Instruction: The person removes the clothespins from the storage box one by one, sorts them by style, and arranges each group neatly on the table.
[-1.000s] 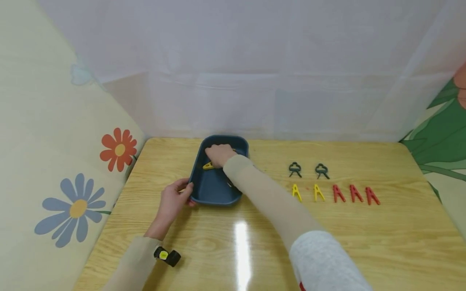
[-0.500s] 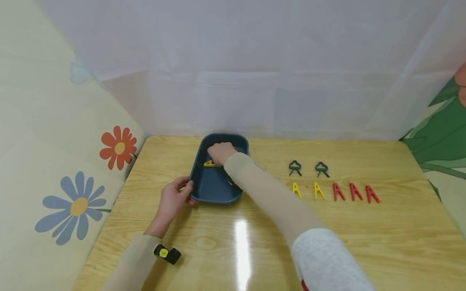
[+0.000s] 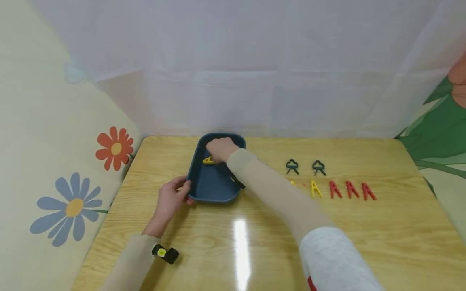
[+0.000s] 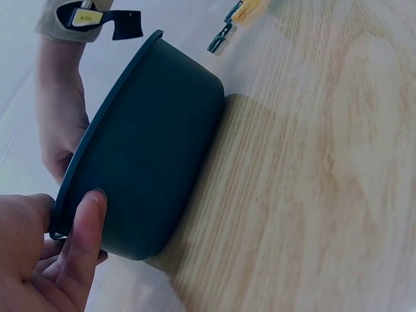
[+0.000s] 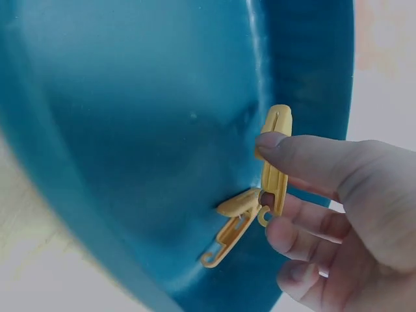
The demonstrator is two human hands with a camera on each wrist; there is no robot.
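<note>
Pinching a yellow plastic clothes peg (image 5: 273,162) with right hand (image 3: 220,148) inside dark blue oval plastic tray (image 3: 204,188), left hand (image 3: 170,198) gripping tray rim, glossy wooden counter (image 3: 255,238), white curtain (image 3: 233,64) hanging behind.

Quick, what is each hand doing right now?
Left hand: holding the near edge of the blue tray, thumb on its side.
Right hand: inside the tray, pinching a yellow clothes peg.

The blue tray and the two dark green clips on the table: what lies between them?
In the head view, only the right forearm crosses above bare wooden table between the blue tray and the dark green clips.
</note>
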